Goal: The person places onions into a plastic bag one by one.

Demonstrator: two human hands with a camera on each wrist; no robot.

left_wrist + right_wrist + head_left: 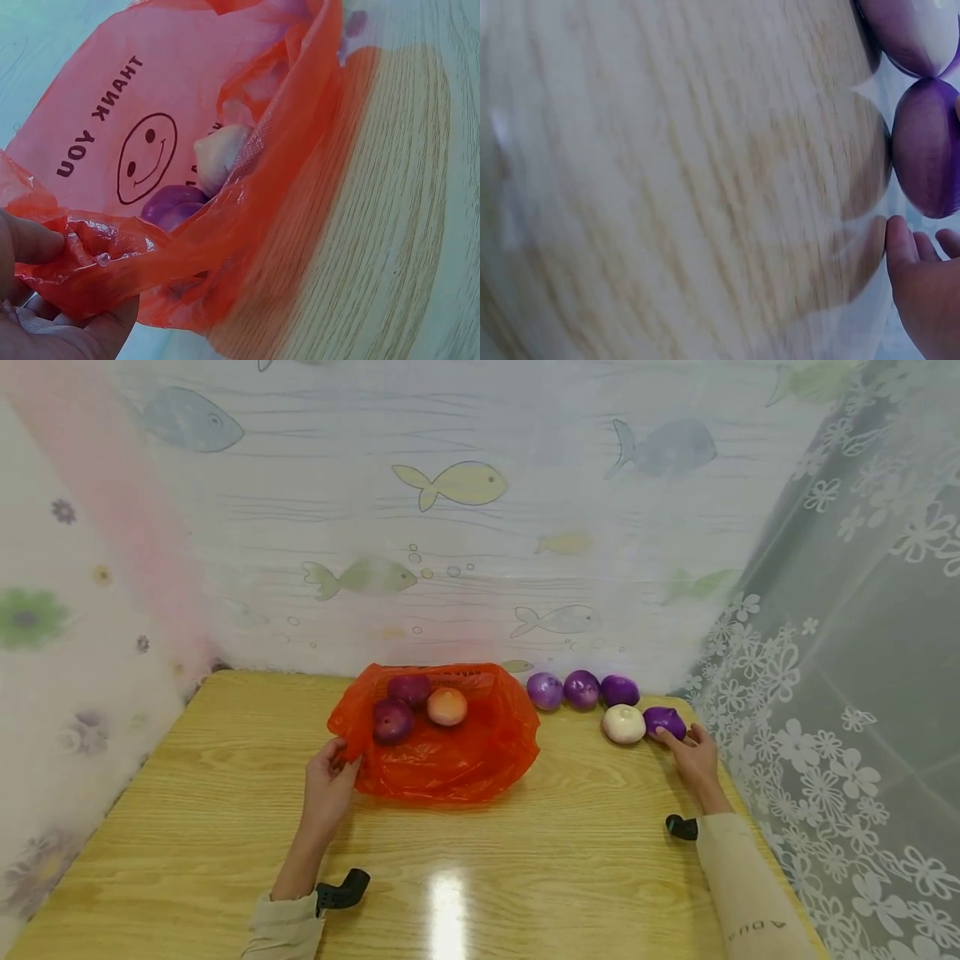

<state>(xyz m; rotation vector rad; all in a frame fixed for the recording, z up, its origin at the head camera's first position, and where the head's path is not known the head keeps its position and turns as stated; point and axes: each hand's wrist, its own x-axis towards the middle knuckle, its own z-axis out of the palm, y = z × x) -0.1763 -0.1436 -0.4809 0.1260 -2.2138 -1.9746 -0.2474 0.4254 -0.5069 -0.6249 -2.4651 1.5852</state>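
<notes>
My left hand [330, 781] pinches the left edge of a red plastic bag [450, 768], thumb on one side and fingers on the other. Inside the bag lie two purple onions [393, 721] and a pale onion [447, 707]; printed words and a smiley face show on the plastic in the left wrist view. Over at the right side of the table, my right hand [696, 758] is at a purple onion [664, 723], its fingers spread loosely beside it. A white onion [623, 724] sits directly left of that one.
Three more purple onions [582, 690] stand in a row along the back of the wooden table [555, 860], right of the bag. A fish-patterned curtain [450, 543] hangs behind the table, and a flowered lace curtain [832, 777] borders its right edge.
</notes>
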